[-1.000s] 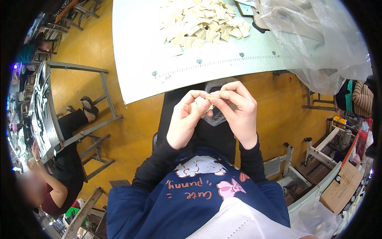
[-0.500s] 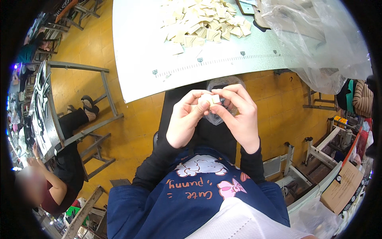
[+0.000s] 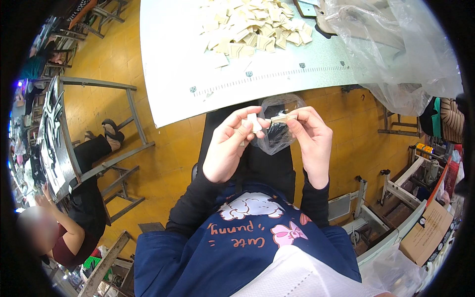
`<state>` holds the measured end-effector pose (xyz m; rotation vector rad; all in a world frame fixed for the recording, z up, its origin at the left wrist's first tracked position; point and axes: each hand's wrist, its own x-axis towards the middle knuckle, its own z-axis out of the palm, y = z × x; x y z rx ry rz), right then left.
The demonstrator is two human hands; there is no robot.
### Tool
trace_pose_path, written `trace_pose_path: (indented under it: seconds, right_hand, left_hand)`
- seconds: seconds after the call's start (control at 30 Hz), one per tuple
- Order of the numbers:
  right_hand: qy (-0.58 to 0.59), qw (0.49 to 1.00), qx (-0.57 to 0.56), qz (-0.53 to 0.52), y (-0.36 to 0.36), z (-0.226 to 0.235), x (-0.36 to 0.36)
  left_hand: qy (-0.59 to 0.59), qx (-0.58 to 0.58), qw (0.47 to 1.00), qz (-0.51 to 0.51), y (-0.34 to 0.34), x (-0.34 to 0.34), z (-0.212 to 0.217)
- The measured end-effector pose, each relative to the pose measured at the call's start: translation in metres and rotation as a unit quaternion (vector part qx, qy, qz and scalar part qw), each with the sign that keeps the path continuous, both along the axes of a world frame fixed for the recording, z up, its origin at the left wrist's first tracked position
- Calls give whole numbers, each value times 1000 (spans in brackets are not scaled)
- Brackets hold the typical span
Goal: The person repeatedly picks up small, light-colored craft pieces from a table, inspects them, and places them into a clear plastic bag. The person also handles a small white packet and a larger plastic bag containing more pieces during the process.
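Our left hand [image 3: 228, 148] pinches a small white tag [image 3: 253, 122]; our right hand [image 3: 310, 138] pinches a cream tag [image 3: 283, 119] above a small clear plastic bag [image 3: 277, 129]. We judge most is left: a heap of loose cream tags [image 3: 252, 24] waits on the white table [image 3: 183, 59].

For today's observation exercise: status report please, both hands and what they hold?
Left hand pinching small cream piece. Right hand holding clear plastic bag and a tan strip. Nothing blocking; white table ahead.

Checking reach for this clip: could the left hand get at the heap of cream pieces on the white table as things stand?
Probably yes. The left hand is raised just before the white table edge, and nothing stands between it and the heap of cream pieces. But its fingers already pinch a small white piece by the clear bag.
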<state>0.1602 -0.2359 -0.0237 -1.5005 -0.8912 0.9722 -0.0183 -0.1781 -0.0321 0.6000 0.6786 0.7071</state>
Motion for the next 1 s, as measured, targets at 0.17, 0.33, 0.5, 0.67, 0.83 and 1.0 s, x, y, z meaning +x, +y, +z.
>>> trace_pose_path:
  seconds: [0.17, 0.33, 0.5, 0.67, 0.83, 1.0]
  right_hand:
    - [-215, 974, -50, 59, -4, 6, 3]
    - [-108, 989, 22, 97, 0, 10, -9]
    - [-101, 992, 60, 44, 6, 6, -11]
    - [-178, 984, 3, 32, -3, 11, 4]
    - [-278, 959, -2, 61, -3, 14, -2]
    - [-265, 954, 89, 105, -8, 21, -19]
  left_hand:
    - [64, 49, 997, 8, 1, 2, -5]
    - [120, 114, 986, -34, -5, 6, -5]
    - [78, 72, 994, 8, -5, 8, -2]
    - [27, -33, 997, 67, 3, 1, -5]
    - [-111, -131, 981, 91, 3, 4, -4]
    - [-196, -193, 955, 112, 1, 16, 9]
